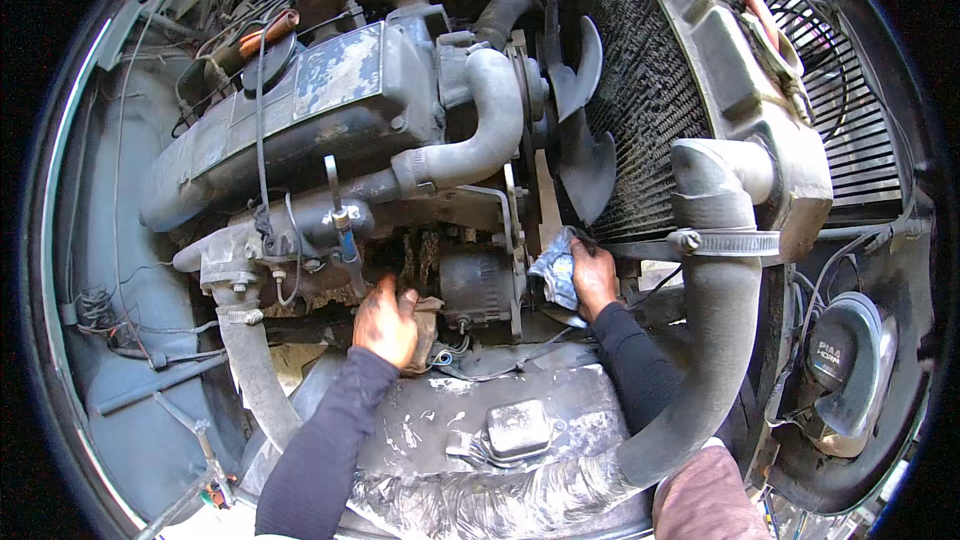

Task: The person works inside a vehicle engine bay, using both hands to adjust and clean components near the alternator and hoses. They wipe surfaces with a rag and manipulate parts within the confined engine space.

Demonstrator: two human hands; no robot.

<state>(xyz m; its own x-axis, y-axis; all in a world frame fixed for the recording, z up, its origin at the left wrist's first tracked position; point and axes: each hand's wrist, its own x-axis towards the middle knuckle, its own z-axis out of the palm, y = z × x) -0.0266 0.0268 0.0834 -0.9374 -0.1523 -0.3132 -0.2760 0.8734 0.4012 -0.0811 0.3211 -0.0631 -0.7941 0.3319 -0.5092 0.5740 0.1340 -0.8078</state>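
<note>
My right hand (596, 280) is closed around a crumpled light blue and white cloth (561, 268), beside the alternator (477, 285) and below the fan (583, 145). On the alternator's other side, my left hand (388, 322) reaches in low against the engine. Its thumb and forefinger point up, and the other fingers are curled out of sight; what they hold cannot be made out. A worn brown piece (424, 332) sits right next to that hand. Just above it stands a slim metal piece with a blue section (348, 245).
The engine's valve cover (270, 130) lies at upper left, the radiator (640, 70) at upper right. A thick hose (715, 340) curves round the right and front. A horn (845, 365) is at far right. Loose wires (100, 315) hang at the left wall.
</note>
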